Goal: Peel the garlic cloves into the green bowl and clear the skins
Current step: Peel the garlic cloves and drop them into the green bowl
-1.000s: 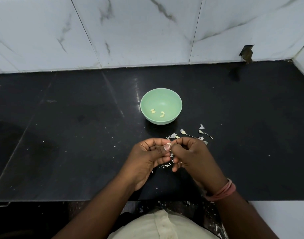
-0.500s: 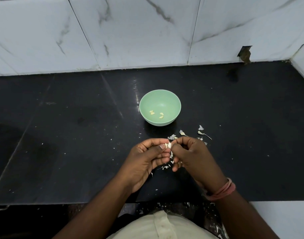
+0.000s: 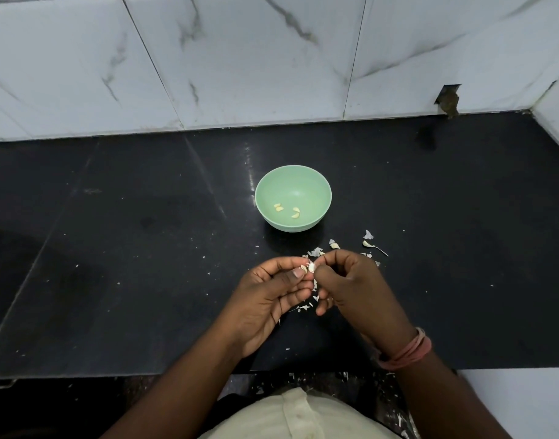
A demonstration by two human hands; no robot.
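Note:
A green bowl (image 3: 313, 182) stands on the black counter (image 3: 113, 248), with a few peeled garlic cloves (image 3: 295, 212) lying in its bottom. Just in front of the bowl, my left hand (image 3: 272, 299) and my right hand (image 3: 354, 289) meet above the counter. Both pinch one small garlic clove (image 3: 310, 267) between thumb and fingertips, and its white skin shows between them. Loose skins (image 3: 314, 251) lie under and around my hands. Unpeeled cloves with thin stems (image 3: 368, 244) lie to the right of the bowl.
A white marble-tiled wall (image 3: 272, 58) runs along the back of the counter and turns at the right corner. The counter's front edge runs just below my wrists. Skin flakes are scattered on the floor beside my cream shirt (image 3: 297, 416).
Both hands stay together on the clove, with only small finger shifts. The view has tilted slightly, so the bowl sits a little lower in the frame.

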